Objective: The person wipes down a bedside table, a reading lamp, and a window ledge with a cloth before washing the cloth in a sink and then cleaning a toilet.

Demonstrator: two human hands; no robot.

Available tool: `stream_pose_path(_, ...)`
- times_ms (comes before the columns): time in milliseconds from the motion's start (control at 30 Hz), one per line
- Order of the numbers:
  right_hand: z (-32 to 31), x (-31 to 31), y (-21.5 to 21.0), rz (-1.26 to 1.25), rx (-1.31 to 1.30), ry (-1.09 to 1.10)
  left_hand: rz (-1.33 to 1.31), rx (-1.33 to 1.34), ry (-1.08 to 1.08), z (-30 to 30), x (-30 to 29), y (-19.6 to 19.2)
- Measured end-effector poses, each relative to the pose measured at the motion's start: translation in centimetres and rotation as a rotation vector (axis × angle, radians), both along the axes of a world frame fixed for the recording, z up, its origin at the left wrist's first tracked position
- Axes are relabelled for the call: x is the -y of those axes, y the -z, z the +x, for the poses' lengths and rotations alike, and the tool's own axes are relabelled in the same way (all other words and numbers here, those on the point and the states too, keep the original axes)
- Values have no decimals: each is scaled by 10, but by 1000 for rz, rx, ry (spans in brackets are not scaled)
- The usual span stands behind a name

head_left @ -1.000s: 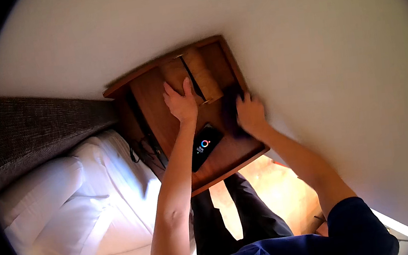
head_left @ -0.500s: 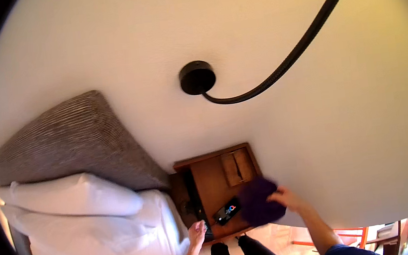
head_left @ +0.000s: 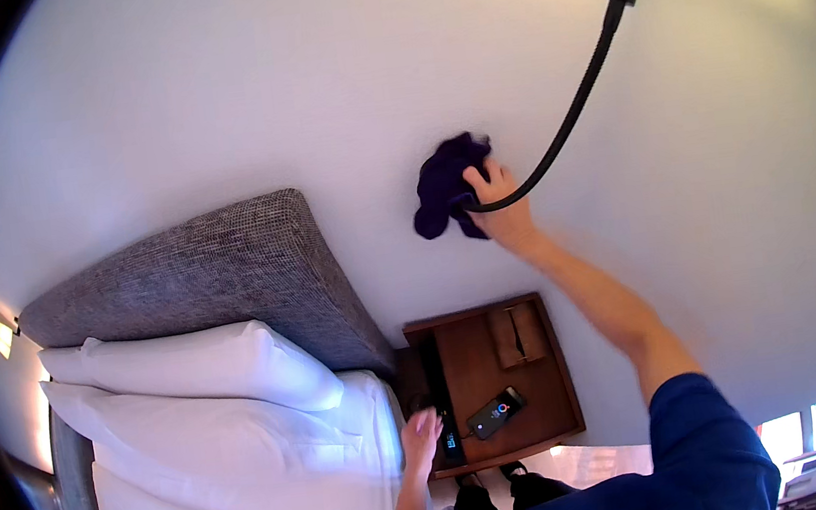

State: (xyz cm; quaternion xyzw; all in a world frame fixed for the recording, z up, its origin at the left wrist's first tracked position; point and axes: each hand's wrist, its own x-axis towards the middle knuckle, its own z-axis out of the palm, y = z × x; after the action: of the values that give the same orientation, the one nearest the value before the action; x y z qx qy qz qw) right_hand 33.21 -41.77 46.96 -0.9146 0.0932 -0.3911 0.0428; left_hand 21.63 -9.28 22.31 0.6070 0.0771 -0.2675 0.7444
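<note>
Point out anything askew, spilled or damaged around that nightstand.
Only the phone looks slightly askew, lying at a slant to the edges of the nightstand. No spill or damage shows; the bunched purple cloth is in the right hand.

Head fisheye — angled down toward wall (head_left: 212,126), nightstand (head_left: 545,400)

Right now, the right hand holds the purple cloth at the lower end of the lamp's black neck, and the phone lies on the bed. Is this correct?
Not fully: the phone's place is wrong. The head view shows the phone on the nightstand. The right hand does hold the purple cloth at the lower end of the lamp's black neck.
</note>
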Motion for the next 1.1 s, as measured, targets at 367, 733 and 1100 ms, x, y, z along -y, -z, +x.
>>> stream_pose_path(367, -152, -62, -6, 1180, -201, -592, -664, 305, -105, 128, 177, -224)
stream_pose_path(733, -137, -15, -89, 790, 135, -277, 279, 1109, -182, 181, 200, -307)
stream_pose_path(1100, -130, -66, -195, 1050, 527, -747, 26, 2007, -210, 38, 236, -564)
